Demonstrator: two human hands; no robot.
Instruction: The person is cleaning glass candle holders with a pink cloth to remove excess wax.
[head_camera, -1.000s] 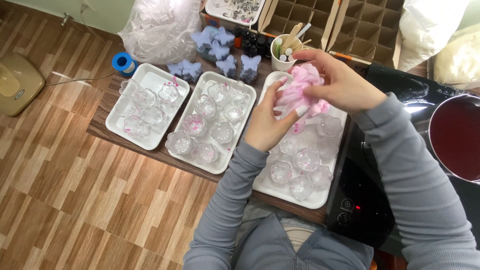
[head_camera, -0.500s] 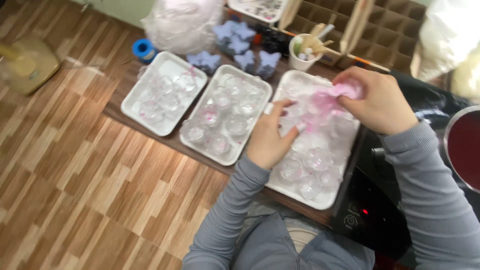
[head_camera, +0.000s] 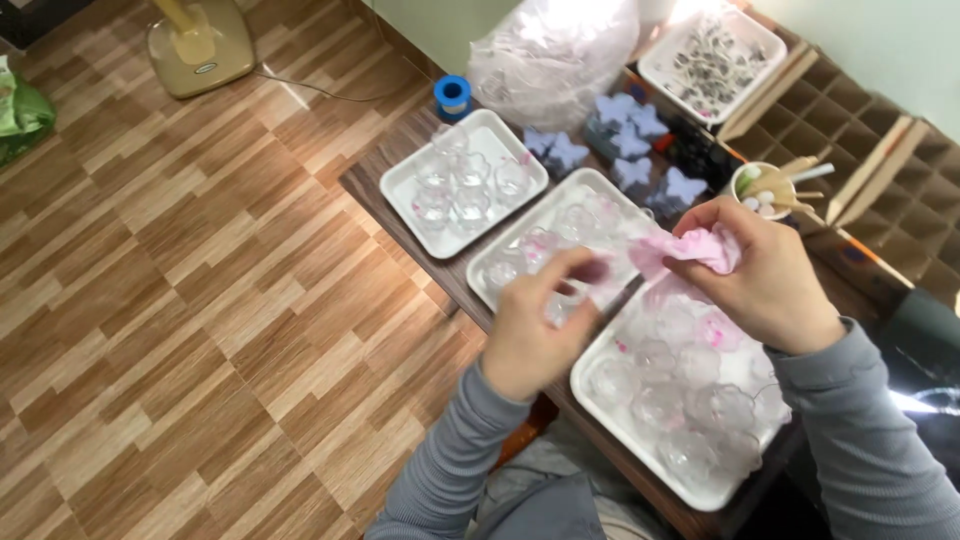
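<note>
Left hand (head_camera: 535, 335) motion-blurred at the fingertips; whatever it grips is hidden under the fingers and cannot be identified. Right hand (head_camera: 765, 280) covers part of the pink tissue (head_camera: 700, 248); grip only partly visible. Glass cups (head_camera: 665, 395) on the near tray (head_camera: 620, 440) are transparent and overlapping; count not determinable. Middle tray (head_camera: 500, 262) partly hidden behind the left hand. Contents of the far tray (head_camera: 712, 52) too small to identify. Plastic bag (head_camera: 555, 50) cut off by the top edge. Green item (head_camera: 18, 115) cut off at the left edge. Counter (head_camera: 375, 190) mostly covered.
</note>
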